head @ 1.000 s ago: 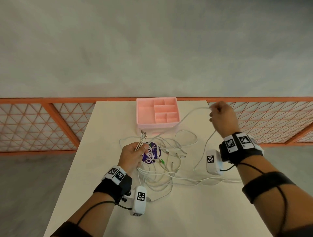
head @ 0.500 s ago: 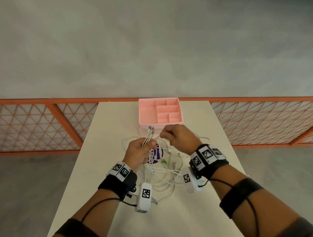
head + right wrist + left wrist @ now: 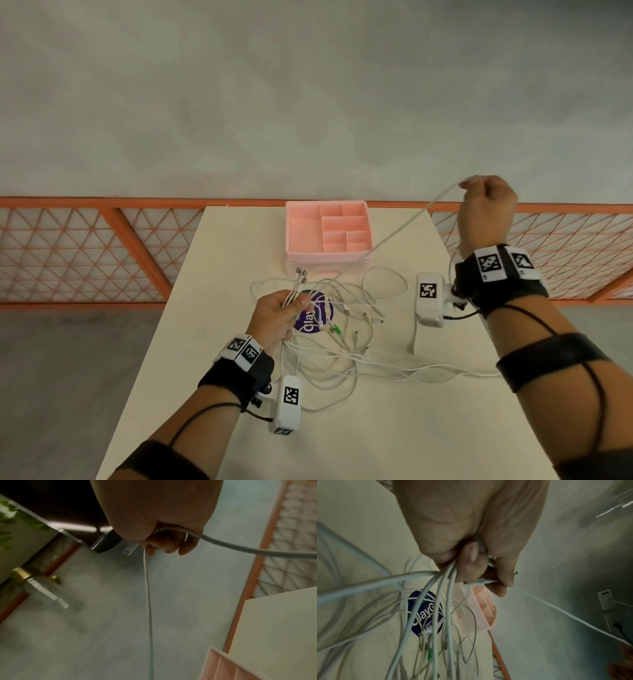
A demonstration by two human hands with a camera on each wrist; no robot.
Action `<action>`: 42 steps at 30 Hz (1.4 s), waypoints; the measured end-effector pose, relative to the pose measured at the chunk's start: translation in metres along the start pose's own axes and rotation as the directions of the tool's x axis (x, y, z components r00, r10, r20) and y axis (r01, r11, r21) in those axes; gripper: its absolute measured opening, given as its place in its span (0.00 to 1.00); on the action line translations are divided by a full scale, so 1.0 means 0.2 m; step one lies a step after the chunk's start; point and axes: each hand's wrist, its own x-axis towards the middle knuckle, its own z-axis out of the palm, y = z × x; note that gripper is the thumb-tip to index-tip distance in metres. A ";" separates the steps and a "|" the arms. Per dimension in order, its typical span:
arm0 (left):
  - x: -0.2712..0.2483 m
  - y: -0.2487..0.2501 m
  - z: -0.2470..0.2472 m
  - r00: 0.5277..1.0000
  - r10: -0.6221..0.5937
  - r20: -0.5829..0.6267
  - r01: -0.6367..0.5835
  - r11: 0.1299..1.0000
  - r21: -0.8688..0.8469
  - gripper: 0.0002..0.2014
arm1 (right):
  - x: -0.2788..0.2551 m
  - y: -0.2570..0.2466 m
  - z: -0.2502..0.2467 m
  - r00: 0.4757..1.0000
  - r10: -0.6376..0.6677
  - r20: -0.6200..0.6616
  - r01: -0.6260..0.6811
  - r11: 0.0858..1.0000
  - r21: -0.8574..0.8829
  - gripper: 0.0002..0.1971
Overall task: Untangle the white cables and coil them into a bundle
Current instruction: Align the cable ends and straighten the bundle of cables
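A tangle of white cables (image 3: 342,329) lies in the middle of the cream table (image 3: 219,260). My left hand (image 3: 281,317) grips several cable ends, their metal plugs (image 3: 300,275) sticking up past the fingers; the left wrist view shows the cables (image 3: 436,601) fanning out from the left hand (image 3: 471,555). My right hand (image 3: 488,205) is raised at the far right and pinches one white cable (image 3: 411,222), drawn taut from the pile. The right wrist view shows this cable (image 3: 147,588) running out of the curled fingers (image 3: 164,545).
A pink divided tray (image 3: 328,236) stands at the table's far edge, behind the tangle. A round dark-blue sticker (image 3: 313,315) lies under the cables. An orange lattice railing (image 3: 102,253) runs along behind the table. One cable trails toward the right edge (image 3: 462,371).
My right hand went from the far right to the pile beside the left hand, then pulled up and right again, drawing one cable out taut. The left hand kept its grip.
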 end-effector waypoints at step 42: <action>-0.06 0.14 0.23 0.997 0.063 0.044 -0.054 0.984 -0.172 0.12 | -0.93 0.17 0.31 0.643 0.192 0.742 -0.185 0.978 -0.093 0.07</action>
